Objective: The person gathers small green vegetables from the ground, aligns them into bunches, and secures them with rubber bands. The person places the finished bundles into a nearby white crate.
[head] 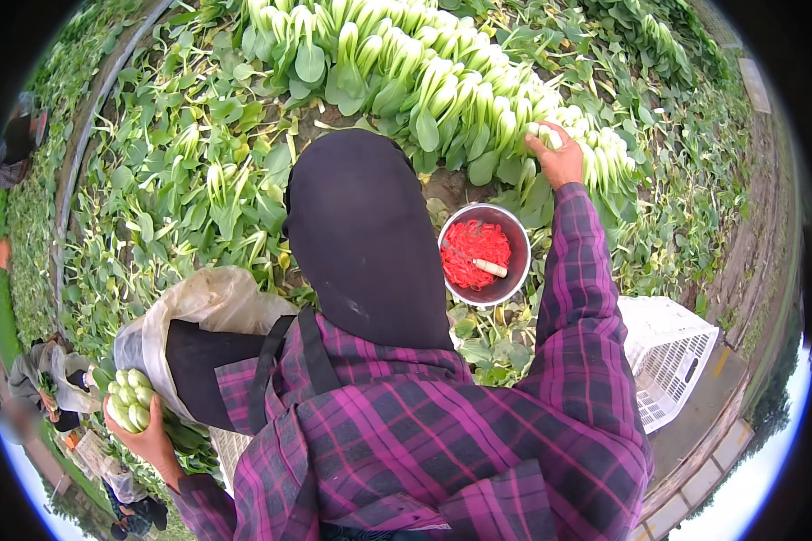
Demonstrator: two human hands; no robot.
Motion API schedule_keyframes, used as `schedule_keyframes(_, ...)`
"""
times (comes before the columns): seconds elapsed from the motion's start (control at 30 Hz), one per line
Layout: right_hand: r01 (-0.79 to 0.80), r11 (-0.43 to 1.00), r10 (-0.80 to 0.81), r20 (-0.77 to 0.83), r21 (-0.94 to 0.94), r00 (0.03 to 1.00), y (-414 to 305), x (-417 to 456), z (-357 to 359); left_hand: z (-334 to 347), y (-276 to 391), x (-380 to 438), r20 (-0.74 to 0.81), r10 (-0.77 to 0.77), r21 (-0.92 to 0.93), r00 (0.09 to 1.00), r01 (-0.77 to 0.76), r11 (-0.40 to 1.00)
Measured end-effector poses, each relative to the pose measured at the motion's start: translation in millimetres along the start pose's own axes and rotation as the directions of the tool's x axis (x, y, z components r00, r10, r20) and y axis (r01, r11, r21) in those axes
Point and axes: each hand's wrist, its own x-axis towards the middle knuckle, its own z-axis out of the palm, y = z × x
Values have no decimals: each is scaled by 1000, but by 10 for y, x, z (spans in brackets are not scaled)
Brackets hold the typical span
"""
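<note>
At the far left, my left hand (141, 439) is wrapped around a bunch of bok choy (128, 399), its pale green stem ends facing up and its leaves hanging below. My right hand (559, 157) reaches forward and grips a few bok choy stem ends (547, 135) at the right part of a long laid-out row. That row of cut bok choy (440, 84) has its white stems pointing away from me and its leaves towards me. Near my right forearm stands a metal pot (485, 297) holding red rubber bands (470, 247) and a wooden-handled tool (490, 268).
A white plastic crate (680, 368) is at my right; part of another pale crate (230, 450) shows under my left side. Clear plastic sheeting (210, 297) covers my left leg. Loose leaves (176, 176) litter the ground. Other people (47, 379) are at the left. A grey hose (84, 142) runs there.
</note>
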Motion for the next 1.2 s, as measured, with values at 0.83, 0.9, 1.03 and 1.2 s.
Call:
schedule_keyframes(0.83,14,694,-524,491,720,696,-2004,-1248,112,104,150,85,45,42,-117,998,-37,992)
schedule_keyframes(0.9,-14,685,-523,505,728,686,-2032,-1252,163,63,147,48,42,23,-126,999,-18,992)
schedule_keyframes(1.03,168,738,-566,463,654,682,-2115,-1198,282,66,147,12,58,14,-112,998,-8,994)
schedule_keyframes(1.2,206,713,-587,410,671,698,-2147,-1273,364,101,355,33,58,25,-209,998,-12,978)
